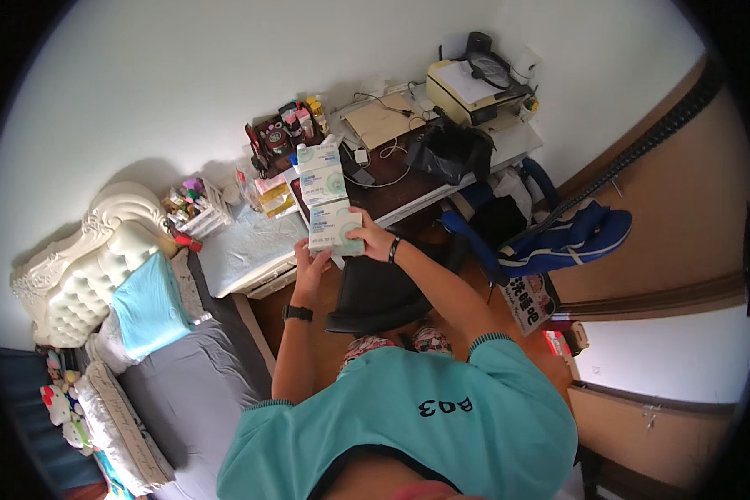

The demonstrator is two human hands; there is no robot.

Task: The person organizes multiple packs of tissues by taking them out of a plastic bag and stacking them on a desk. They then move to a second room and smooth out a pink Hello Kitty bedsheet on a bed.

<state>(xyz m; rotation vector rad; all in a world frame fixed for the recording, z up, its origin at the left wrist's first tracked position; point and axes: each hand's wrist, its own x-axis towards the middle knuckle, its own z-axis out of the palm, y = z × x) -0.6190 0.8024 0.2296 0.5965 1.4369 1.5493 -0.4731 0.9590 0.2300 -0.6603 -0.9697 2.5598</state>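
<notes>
Between my hands is the nearest of several white and pale green printed packs (330, 231), which look like tissue packs and line up away from me along the desk's left part. My right hand (370, 235) grips this pack's right side, thumb on top. At its near left corner, my left hand (312, 259) has its fingers against the near edge. The packs' undersides are hidden, so what they rest on cannot be told. Just beyond them is a dark organizer (278, 144) full of bottles and jars.
A laptop (384, 120), a printer (469, 90) and a black plastic bag (453, 153) are on the desk. A black chair seat (381, 290) stands before me. Left are a bedside cabinet (244, 244) and a bed (187, 387); right, a blue chair (556, 240).
</notes>
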